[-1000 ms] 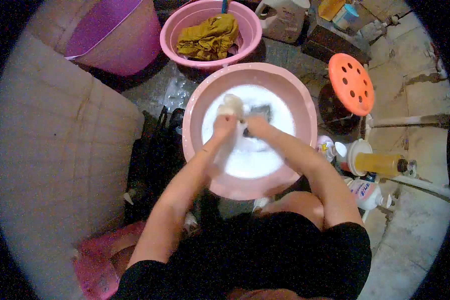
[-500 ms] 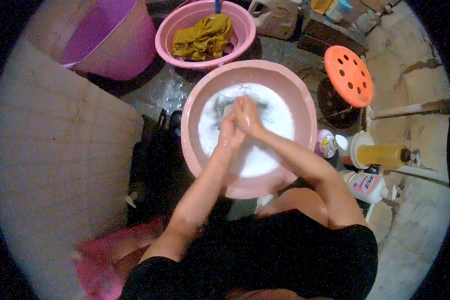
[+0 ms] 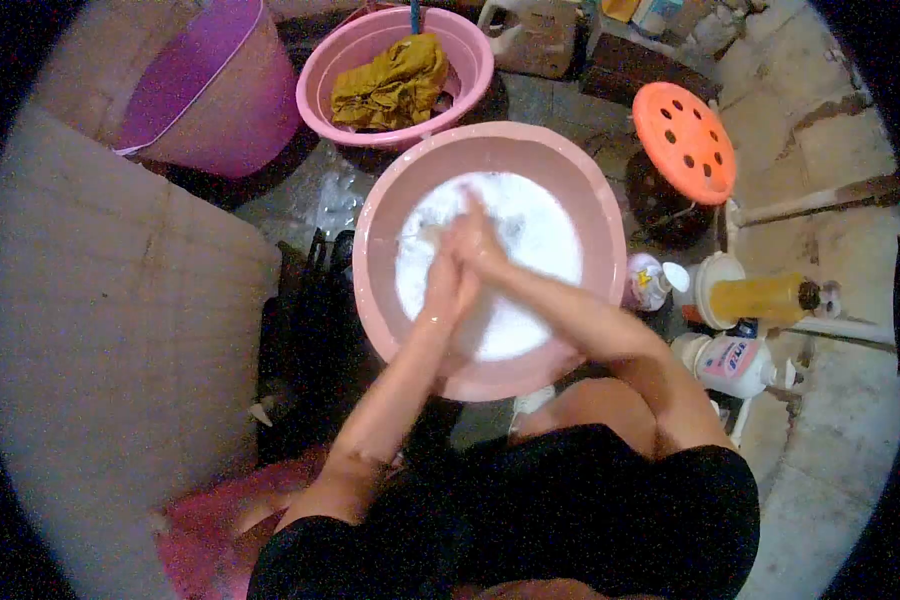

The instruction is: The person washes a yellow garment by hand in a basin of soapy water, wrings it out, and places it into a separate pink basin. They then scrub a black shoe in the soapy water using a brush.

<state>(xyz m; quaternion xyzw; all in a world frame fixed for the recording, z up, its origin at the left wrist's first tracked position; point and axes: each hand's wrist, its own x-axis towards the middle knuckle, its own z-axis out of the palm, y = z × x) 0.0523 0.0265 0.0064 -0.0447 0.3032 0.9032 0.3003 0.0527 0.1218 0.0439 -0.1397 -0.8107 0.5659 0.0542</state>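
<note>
A large pale pink basin [image 3: 595,225] holds water covered with white suds [image 3: 530,315]. Over its middle, my left hand [image 3: 448,282] and my right hand [image 3: 480,245] are pressed together, the right lying across the left. Motion smears the fingers of both. A small pale patch shows at the left hand's fingertips; whether it is wet fabric or foam, I cannot make out. Both hands look closed around something hidden between them. Wet suds cling to my wrists.
Behind stands a pink tub [image 3: 315,100] with bunched mustard-yellow cloth [image 3: 390,85]. A tall purple-pink bucket [image 3: 225,110] is at the back left. At right are an orange perforated stool top [image 3: 685,143], a pump bottle [image 3: 645,280], a yellow-liquid bottle [image 3: 760,300] and a white detergent bottle [image 3: 735,365].
My joined hands have shifted slightly down and toward me, and the right hand has slid along the left. The whole view has moved a little.
</note>
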